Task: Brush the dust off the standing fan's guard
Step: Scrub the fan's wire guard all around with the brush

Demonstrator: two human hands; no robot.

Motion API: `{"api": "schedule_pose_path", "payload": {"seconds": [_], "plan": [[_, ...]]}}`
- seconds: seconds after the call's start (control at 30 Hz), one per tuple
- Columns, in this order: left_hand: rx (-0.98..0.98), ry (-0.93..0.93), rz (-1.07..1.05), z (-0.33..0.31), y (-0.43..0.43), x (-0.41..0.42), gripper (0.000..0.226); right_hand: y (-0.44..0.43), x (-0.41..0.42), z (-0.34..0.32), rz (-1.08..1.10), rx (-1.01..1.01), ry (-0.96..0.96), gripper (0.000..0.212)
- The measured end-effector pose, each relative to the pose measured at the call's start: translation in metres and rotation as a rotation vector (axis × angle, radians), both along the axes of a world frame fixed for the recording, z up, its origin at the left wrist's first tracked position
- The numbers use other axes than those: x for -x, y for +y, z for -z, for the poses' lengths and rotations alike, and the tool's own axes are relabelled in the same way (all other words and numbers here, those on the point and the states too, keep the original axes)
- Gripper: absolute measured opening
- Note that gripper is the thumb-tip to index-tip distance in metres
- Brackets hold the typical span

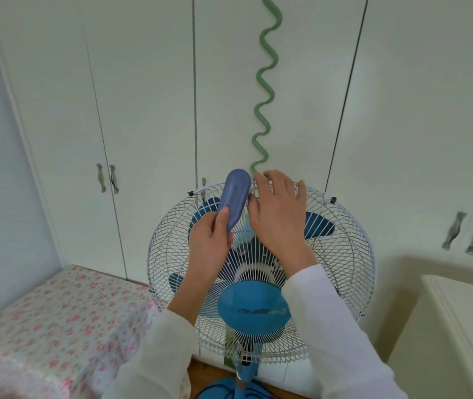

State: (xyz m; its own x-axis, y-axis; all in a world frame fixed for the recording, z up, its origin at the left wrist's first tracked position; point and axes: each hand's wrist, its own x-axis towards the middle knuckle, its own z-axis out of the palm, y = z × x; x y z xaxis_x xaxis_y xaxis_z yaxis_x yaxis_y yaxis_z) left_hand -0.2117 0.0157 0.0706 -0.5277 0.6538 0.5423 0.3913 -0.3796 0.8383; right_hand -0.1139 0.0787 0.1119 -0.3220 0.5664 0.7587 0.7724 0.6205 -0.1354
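Both hands are up near the top of the fan, seen from behind it. Off to their left lies a bed (57, 312) with a flowered cover. The left hand (209, 246) grips a bluish brush (235, 197) by its lower end, thumb laid on its back, the head pointing up just beside the other hand's fingers. The right hand (278, 214) is spread, fingers draped over the top rim of the white wire guard (344, 254), which widens out below and to the right of both hands. Brushing looks about to begin at the rim. Next, I'd say, the bristle side, hidden from me, must meet the wires and sweep along them while the spread hand steadies the cage.
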Motion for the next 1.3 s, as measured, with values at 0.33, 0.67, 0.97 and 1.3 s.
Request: {"api": "schedule_pose_path", "payload": {"seconds": [0.33, 0.67, 0.97, 1.3], "plan": [[-0.043, -0.137, 0.021, 0.009, -0.007, 0.010, 0.040, -0.007, 0.010, 0.003, -0.022, -0.043, 0.082, 0.040], [0.009, -0.264, -0.061, 0.055, -0.029, 0.042, 0.039, -0.011, 0.008, 0.000, 0.039, 0.001, 0.070, 0.039], [-0.091, -0.088, 0.011, 0.015, -0.016, 0.026, 0.036, -0.015, 0.008, 0.005, 0.019, 0.024, -0.002, 0.053], [-0.038, -0.355, -0.097, 0.080, -0.022, 0.064, 0.046, -0.010, 0.009, 0.005, 0.077, 0.023, 0.056, 0.049]]}}
